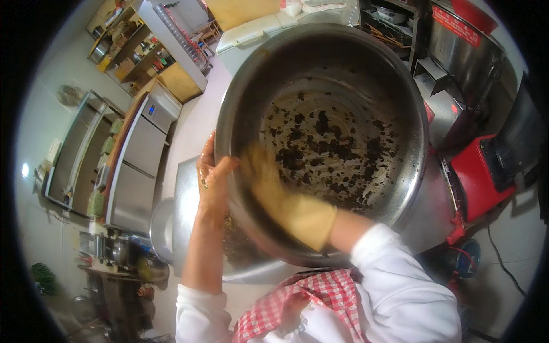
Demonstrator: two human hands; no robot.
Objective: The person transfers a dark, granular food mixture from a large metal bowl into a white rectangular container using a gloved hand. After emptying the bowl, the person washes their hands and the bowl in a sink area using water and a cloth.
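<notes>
A large, deep stainless steel basin (334, 51) is tilted up before me, its open mouth facing the camera. Dark brown, wet-looking bits of residue (322, 124) are scattered over its bottom, with brownish smears around them. My left hand (211, 171), bare and glistening wet, grips the rim on the left side, the thumb over the edge. My right hand (279, 193) wears a yellow glove and reaches inside against the lower left wall. Motion blur hides its fingers, so whether they hold anything cannot be made out. Beneath the basin, brown food-like matter (235, 240) shows in part.
A steel work surface (186, 201) lies under the basin, with a metal bowl (161, 233) at its left edge. To the right stands a red machine (476, 180) with a dark chute. Farther back are a white chest freezer (244, 40), a tall steel pot (454, 51) and a refrigerated counter (137, 167).
</notes>
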